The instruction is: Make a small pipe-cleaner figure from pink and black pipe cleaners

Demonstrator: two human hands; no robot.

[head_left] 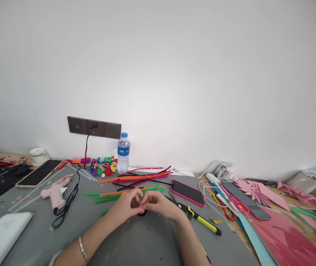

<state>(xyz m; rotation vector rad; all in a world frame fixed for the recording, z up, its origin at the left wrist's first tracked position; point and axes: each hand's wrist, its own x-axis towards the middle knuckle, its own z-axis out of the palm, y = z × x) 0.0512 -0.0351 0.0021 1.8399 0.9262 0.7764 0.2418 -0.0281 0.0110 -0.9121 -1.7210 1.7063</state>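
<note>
Both hands meet over the middle of the grey counter [135, 244], a little in from its near edge. The left hand [126, 207] and the right hand [158, 204] are curled with fingertips pressed together, pinching a small black piece [142, 213], probably a bent pipe cleaner; most of it is hidden by the fingers. The left wrist wears a silver bracelet [82, 249].

Just behind the hands lies a loose spread of pipe cleaners [131, 183] in green, orange, pink and black. To the right of them a phone in a pink case [187, 192] lies face up, and nearer the right hand is a yellow-handled tool [202, 220]. Toward the far edge stand a water bottle [123, 153] and some small pipe-cleaner figures [104, 167]. On the left side are a pink glue gun [55, 192] with a black cord, another phone [39, 172], and a white box [1, 236] at the near left corner. The right end carries pink paper [282, 236] and folded pink shapes.
</note>
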